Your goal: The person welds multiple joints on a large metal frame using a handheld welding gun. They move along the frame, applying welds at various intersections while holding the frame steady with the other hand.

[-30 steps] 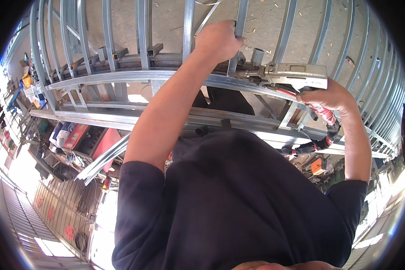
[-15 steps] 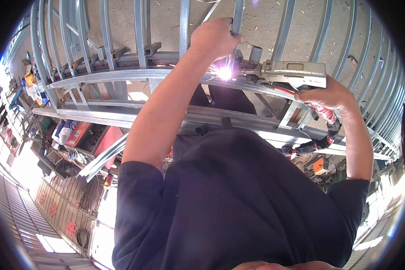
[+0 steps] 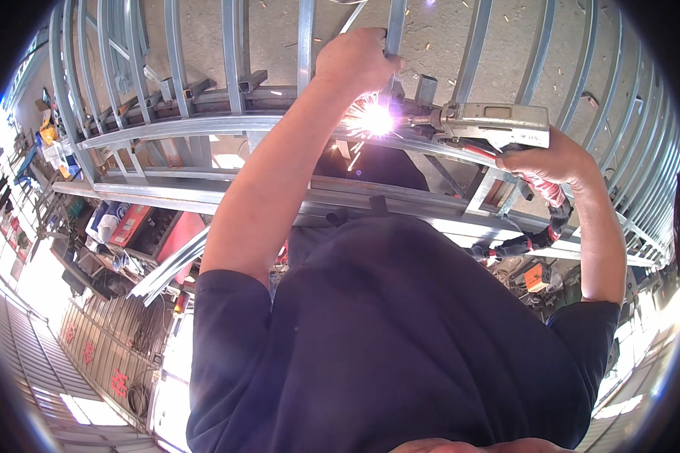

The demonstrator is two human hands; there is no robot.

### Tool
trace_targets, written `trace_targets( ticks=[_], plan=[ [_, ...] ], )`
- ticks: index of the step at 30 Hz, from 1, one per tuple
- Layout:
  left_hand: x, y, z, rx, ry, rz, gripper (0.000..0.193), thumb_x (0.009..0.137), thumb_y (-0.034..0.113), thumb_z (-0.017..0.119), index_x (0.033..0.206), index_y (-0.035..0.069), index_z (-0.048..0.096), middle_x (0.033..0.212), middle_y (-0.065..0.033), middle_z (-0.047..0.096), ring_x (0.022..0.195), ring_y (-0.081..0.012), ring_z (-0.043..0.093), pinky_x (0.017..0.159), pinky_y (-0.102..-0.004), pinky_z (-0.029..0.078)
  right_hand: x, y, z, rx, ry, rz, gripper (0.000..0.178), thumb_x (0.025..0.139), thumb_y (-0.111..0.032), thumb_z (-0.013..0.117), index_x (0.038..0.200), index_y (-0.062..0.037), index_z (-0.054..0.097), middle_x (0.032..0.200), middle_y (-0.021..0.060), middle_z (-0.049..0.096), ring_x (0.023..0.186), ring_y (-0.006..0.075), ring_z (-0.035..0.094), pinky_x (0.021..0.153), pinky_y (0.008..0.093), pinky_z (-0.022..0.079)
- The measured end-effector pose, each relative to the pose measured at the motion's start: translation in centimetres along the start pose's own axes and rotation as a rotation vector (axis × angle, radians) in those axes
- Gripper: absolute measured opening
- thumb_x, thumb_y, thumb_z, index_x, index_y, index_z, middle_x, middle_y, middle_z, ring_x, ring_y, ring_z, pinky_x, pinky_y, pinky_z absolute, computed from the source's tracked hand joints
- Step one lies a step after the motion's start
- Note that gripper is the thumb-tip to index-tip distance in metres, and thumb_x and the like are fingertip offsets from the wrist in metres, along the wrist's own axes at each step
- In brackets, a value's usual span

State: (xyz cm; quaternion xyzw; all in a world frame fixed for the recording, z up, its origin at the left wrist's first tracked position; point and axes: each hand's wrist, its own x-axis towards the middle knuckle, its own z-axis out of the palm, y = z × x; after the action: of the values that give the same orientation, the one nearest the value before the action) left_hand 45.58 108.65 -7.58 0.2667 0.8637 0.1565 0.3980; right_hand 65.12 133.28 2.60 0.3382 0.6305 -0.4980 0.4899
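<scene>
My right hand (image 3: 548, 156) is wrapped round the handle of a welding gun (image 3: 499, 119), whose nozzle points left. At its tip burns a bright white-violet arc (image 3: 378, 121) with sparks spraying out. The arc sits where a square steel bar (image 3: 397, 21) meets a long curved steel rail (image 3: 181, 130); the glare hides the joint itself. Just beyond the arc, my left hand (image 3: 355, 62) is closed on that bar, thumb and fingers on its sides. A red-and-black wrapped cable (image 3: 553, 208) hangs from the gun past my right wrist.
Parallel steel bars (image 3: 536, 53) run away from me on both sides of the joint. A second rail (image 3: 151, 195) crosses nearer my body. At left, loose metal strips (image 3: 170, 264) jut out by a red toolbox (image 3: 132, 224). Small bits litter the concrete floor (image 3: 438, 45).
The arc glows larger and throws more sparks, some falling below the rail. Both hands and the welding gun have hardly moved.
</scene>
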Motion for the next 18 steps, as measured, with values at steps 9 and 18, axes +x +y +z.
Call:
trace_targets(
  ticks=[9,18],
  plan=[
    [0.1,0.1,-0.4,-0.041,-0.057,-0.030,0.056,0.087,0.037,0.075,0.131,0.002,0.069,0.089,-0.0111,0.077,0.088,-0.0277,0.075,0.082,-0.0408,0.055,0.1,0.8,-0.2,-0.011,0.004,-0.008,0.069,0.073,-0.033,0.090,0.130,-0.0014,0.070,0.116,0.0162,0.075,0.106,0.0251,0.070,0.093,0.0380,0.055],
    [0.0,0.5,-1.2,-0.042,-0.126,-0.058,0.060,0.086,0.038,0.075,0.134,0.003,0.067,0.099,-0.0111,0.078,0.096,-0.0281,0.075,0.087,-0.0411,0.055,-0.9,0.9,0.2,0.056,0.046,-0.035,0.064,0.073,-0.031,0.091,0.126,-0.0005,0.071,0.112,0.0138,0.075,0.103,0.0241,0.070,0.092,0.0388,0.056]
  ],
)
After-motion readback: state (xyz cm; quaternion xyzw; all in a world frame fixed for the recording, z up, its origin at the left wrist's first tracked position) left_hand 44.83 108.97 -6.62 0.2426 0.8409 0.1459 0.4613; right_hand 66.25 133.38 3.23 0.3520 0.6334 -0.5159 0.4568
